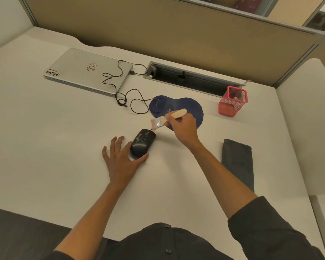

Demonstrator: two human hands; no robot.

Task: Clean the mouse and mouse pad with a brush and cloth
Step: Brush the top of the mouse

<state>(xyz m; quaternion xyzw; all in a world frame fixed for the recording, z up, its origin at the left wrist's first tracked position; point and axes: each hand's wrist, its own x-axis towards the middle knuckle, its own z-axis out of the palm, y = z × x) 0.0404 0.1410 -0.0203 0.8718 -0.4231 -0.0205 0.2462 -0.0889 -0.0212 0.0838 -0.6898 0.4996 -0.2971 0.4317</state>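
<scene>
Both forearms extend forward from the near edge of the white surface (45, 139) toward its middle. Left hand (120, 156) lies flat with fingers spread and straight, its thumb side touching the near-left flank of the black mouse (142, 144); it steadies the mouse rather than gripping it. Folded dark cloth (237, 162) lies well apart to the right, unused, nearer the right forearm than the left. The mouse's long axis runs from near-left to far-right, with its cable leaving the far end. Right hand (184, 128) is just beyond the mouse, to its right, and is closed around the wooden handle of the brush (169, 118). The bristles point left and down and sit at the far end of the mouse, touching or just short of it; contact cannot be confirmed. A stroke drawn toward the left hand would follow the mouse's long axis, so the right hand is the working hand. Blue mouse pad (191, 107) lies beyond the right hand, partly hidden by it, with small debris on it. A closed laptop (86, 70) and a red mesh holder (232, 103) stand farther back.
</scene>
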